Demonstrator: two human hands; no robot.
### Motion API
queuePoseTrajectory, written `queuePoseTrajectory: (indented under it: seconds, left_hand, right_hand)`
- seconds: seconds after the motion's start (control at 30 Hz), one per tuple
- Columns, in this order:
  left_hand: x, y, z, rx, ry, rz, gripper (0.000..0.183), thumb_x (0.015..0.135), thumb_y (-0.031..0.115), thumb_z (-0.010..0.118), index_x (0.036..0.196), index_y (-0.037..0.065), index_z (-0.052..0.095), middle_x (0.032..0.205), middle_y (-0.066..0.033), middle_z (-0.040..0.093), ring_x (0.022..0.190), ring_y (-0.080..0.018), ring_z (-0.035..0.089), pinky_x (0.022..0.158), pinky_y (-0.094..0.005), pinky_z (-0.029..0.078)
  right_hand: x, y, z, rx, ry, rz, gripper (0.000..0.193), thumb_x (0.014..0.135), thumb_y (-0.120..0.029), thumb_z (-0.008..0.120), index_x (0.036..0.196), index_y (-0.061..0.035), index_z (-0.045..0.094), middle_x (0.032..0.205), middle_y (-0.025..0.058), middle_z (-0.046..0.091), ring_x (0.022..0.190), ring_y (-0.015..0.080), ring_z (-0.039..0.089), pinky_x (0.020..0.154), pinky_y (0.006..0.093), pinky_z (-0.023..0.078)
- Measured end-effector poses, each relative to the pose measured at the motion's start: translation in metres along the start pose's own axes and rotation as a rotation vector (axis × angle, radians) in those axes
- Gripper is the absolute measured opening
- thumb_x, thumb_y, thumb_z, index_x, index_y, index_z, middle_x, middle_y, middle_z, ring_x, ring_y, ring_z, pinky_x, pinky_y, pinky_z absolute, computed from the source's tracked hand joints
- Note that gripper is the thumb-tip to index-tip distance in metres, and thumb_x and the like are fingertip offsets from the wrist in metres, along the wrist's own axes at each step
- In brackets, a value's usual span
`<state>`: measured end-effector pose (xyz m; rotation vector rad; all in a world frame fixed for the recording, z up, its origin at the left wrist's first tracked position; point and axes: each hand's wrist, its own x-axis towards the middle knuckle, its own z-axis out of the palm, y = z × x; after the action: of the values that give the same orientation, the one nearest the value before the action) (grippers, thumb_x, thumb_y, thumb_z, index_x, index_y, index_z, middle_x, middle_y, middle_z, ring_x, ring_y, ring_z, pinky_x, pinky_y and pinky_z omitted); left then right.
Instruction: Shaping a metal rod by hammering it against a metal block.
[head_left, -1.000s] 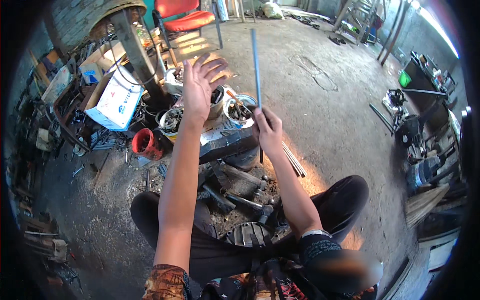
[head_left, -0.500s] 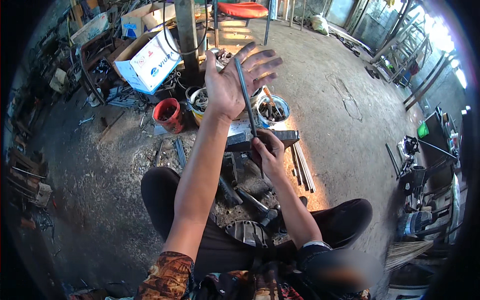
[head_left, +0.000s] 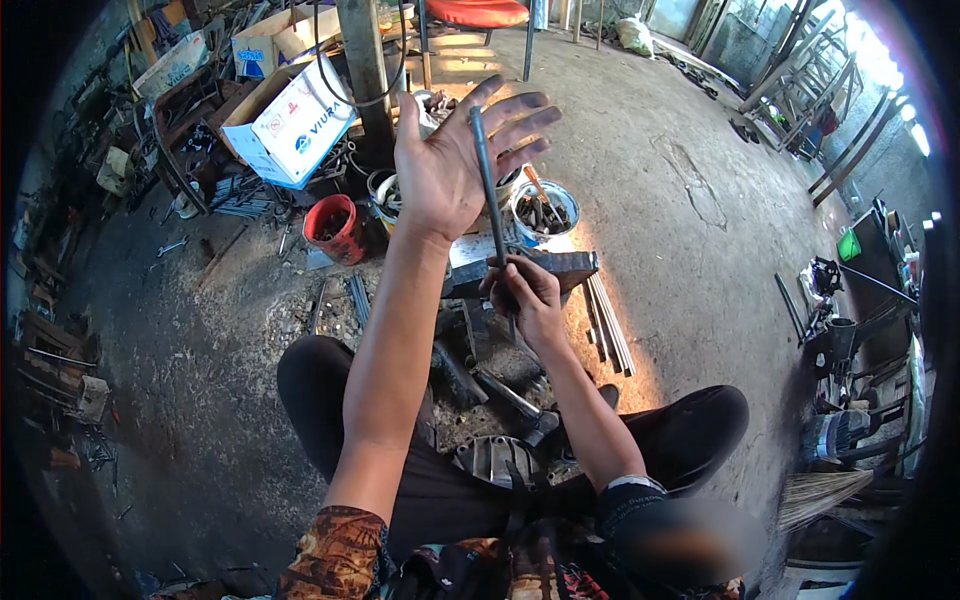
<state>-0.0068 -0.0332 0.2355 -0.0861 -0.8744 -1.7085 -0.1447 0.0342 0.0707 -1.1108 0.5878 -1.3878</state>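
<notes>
A long, thin dark metal rod (head_left: 486, 170) slants up in front of me, its upper end by the palm of my left hand. That hand, my left hand (head_left: 440, 185), is open, palm up with the fingers spread, and its fingertips look blackened. The rod passes in front of the palm; whether it touches the skin I cannot tell. Around the rod's lower part my right hand (head_left: 530, 305) is closed, just over a dark metal block (head_left: 572, 265) like an anvil. The rod's lowest end is mostly hidden behind the right hand.
Beyond the block stand a red bucket (head_left: 335, 230) and a white bucket of metal scraps (head_left: 545, 210). A white carton (head_left: 300, 130) sits by a post (head_left: 368, 80). Bright metal bars (head_left: 610, 325) lie right of the block. A hammer-like tool (head_left: 515, 400) rests between my legs.
The rod has tilted, with its upper end nearer to me and its lower end less visible. My right hand has shifted slightly left and up. My left hand stays open.
</notes>
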Motion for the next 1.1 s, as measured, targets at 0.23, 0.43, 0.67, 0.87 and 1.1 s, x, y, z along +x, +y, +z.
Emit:
queuePoseTrajectory:
  seconds: [0.23, 0.43, 0.67, 0.87, 1.1]
  left_hand:
    - [0.005, -0.002, -0.008, 1.308, 0.44, 0.885, 0.05, 0.1, 0.025, 0.056, 0.136, -0.006, 0.04, 0.127, -0.0212, 0.053, 0.112, -0.0237, 0.056, 0.099, -0.0362, 0.042]
    - [-0.021, -0.049, 0.006, 1.981, -0.318, 0.563, 0.034, 0.085, 0.019, 0.073, 0.112, 0.001, 0.064, 0.101, -0.0162, 0.067, 0.094, -0.0335, 0.065, 0.082, -0.0405, 0.053]
    - [-0.037, -0.075, -0.01, 1.854, -0.252, 0.356, 0.02, 0.088, 0.015, 0.071, 0.102, 0.0, 0.067, 0.081, -0.0127, 0.065, 0.067, -0.0265, 0.062, 0.06, -0.0357, 0.047]
    - [-0.056, -0.073, -0.016, 1.59, -0.133, -0.028, 0.018, 0.096, 0.013, 0.062, 0.101, -0.003, 0.065, 0.07, -0.0076, 0.057, 0.061, -0.0142, 0.051, 0.056, -0.0301, 0.04]
    - [-0.068, -0.08, -0.022, 1.458, -0.113, -0.377, 0.023, 0.101, 0.018, 0.054, 0.103, -0.001, 0.066, 0.07, 0.0017, 0.049, 0.066, -0.0068, 0.043, 0.06, -0.0246, 0.036]
  right_hand:
    - [0.011, -0.054, -0.016, -0.69, 0.198, -0.202, 0.015, 0.091, -0.006, 0.064, 0.102, 0.004, 0.07, 0.079, 0.0067, 0.069, 0.063, 0.0106, 0.058, 0.056, 0.0258, 0.045]
    - [0.022, -0.164, -0.044, -1.263, 0.032, -0.376, 0.016, 0.08, -0.001, 0.07, 0.096, 0.0029, 0.072, 0.085, 0.0188, 0.07, 0.073, 0.0273, 0.069, 0.069, 0.0345, 0.053]
    - [0.015, -0.196, -0.053, -1.016, 0.383, -1.009, 0.02, 0.074, -0.007, 0.072, 0.093, -0.0007, 0.073, 0.087, 0.0137, 0.072, 0.086, 0.0294, 0.069, 0.08, 0.0361, 0.052]
    - [0.018, -0.204, -0.088, 0.34, 0.475, -0.763, 0.087, 0.09, -0.07, 0.034, 0.147, -0.0043, 0.035, 0.139, 0.021, 0.05, 0.128, 0.0361, 0.049, 0.112, 0.0477, 0.028]
    - [0.029, -0.179, -0.098, 0.873, 0.122, -0.563, 0.1, 0.086, -0.08, 0.037, 0.153, -0.0077, 0.022, 0.149, 0.0235, 0.04, 0.138, 0.0386, 0.04, 0.112, 0.0501, 0.032]
